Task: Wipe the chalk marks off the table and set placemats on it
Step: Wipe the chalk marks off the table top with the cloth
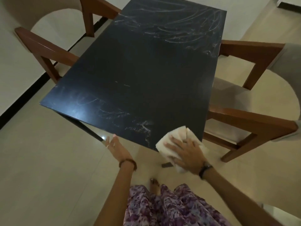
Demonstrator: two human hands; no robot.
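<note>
i see the right hand (184,152) pressing flat, fingers spread, on a white cloth (175,141) at the 5 o'clock corner of the dark counter (146,70). the left hand (117,147) is open with straight fingers, just beside the near edge at 6 o'clock, and it holds nothing. chalk marks (171,25) cover the far end at 12 o'clock, and fainter ones sit near the cloth. wooden chairs (244,88) stand at 3 and 10 o'clock.
</note>
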